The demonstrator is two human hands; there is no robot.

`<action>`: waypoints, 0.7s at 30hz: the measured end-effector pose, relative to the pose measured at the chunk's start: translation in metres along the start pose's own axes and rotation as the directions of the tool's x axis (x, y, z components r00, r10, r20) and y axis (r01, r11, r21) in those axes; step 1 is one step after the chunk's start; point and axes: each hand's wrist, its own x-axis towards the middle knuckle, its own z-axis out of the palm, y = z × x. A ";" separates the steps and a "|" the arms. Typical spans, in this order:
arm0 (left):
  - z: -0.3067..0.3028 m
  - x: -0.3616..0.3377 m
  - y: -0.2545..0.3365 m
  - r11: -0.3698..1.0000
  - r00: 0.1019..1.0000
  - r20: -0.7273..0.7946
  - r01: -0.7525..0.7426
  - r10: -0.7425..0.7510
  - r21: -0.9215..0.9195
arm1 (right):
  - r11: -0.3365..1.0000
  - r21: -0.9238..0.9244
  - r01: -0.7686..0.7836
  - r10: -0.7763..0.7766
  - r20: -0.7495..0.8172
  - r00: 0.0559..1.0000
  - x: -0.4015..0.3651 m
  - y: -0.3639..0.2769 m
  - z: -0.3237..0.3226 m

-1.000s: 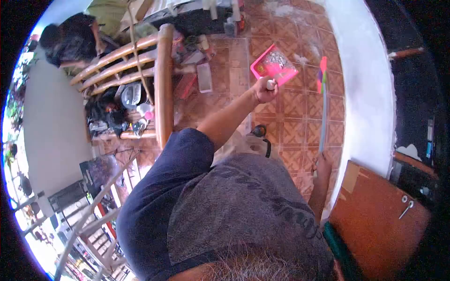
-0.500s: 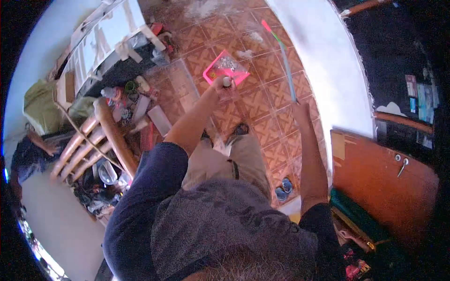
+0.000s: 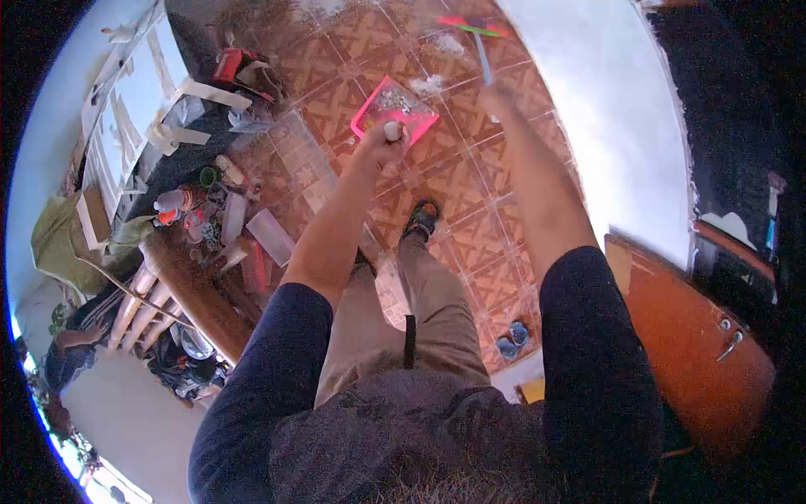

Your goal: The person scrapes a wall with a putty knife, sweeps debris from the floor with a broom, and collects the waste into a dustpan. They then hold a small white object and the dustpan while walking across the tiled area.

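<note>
My left hand point(image 3: 384, 153) is closed around the upright handle of a pink dustpan point(image 3: 420, 126), whose pale end shows above the fist. Whitish debris point(image 3: 399, 102) lies in the pan. Farther forward on the right, my right hand point(image 3: 499, 99) grips the grey stick of a broom point(image 3: 483, 60). The broom's pink and green head lies at the far floor, close to the white wall. Clumps of pale fluff point(image 3: 426, 85) rest on the tiles between the pan and the broom.
Brown patterned tiles point(image 3: 453, 181) cover the floor. Bottles and boxes point(image 3: 210, 210) crowd the left, beside a wooden frame point(image 3: 197, 277). A white wall point(image 3: 600, 109) and a brown door point(image 3: 684, 336) stand right. Blue slippers point(image 3: 512, 340) lie near my legs.
My right hand has moved forward with the broom, and the broom head has turned sideways. One foot has stepped forward. The left hand keeps its hold on the dustpan.
</note>
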 end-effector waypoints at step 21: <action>0.000 0.054 0.060 0.995 0.998 -0.058 -0.002 -0.003 -0.101 | 0.879 0.453 -0.148 -0.003 0.317 0.949 -0.306 -0.008 -0.163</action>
